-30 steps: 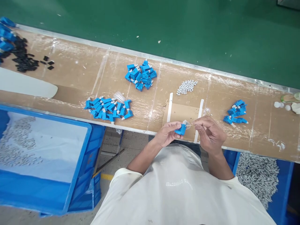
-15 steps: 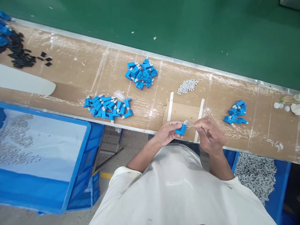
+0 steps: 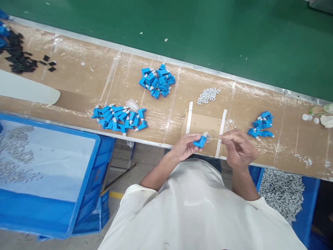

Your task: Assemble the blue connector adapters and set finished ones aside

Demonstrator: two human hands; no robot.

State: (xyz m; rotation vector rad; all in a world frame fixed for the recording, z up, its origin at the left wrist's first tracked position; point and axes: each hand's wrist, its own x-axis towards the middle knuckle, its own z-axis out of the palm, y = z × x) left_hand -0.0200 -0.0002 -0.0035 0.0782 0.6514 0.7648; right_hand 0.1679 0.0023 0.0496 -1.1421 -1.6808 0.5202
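- The left hand [image 3: 185, 147] pinches a small blue connector [image 3: 200, 141] between thumb and fingers, just above the near edge of the tabletop [image 3: 85, 86], with its pale clear tip turned toward the other hand.
- The right hand [image 3: 238, 149] has its grip closed narrowly on a thin stick [image 3: 215, 139], whose point sits at or just beside the connector's clear tip; whether it touches cannot be told.
- Judged from this, the step in hand is working the stick at the connector's tip, either probing or seating something small there.
- The next move likely calls for a steady left hand and a fine, straight push or draw of the stick along the connector's axis, as the tip is tiny and easy to miss.
- On the tabletop beyond the hands lies a brown card [image 3: 203, 125] edged by two white strips.
- A heap of small white pieces [image 3: 208, 95] lies farther off.
- Blue connectors lie in three piles: a left pile [image 3: 119, 118], a far pile [image 3: 157, 80] and a smaller right pile [image 3: 261, 124].
- Black parts [image 3: 20, 59] are scattered at the far left.
- A blue bin [image 3: 78, 194] stands near left, and a second one holding grey-white pieces [image 3: 283, 192] is near right, below the tabletop.
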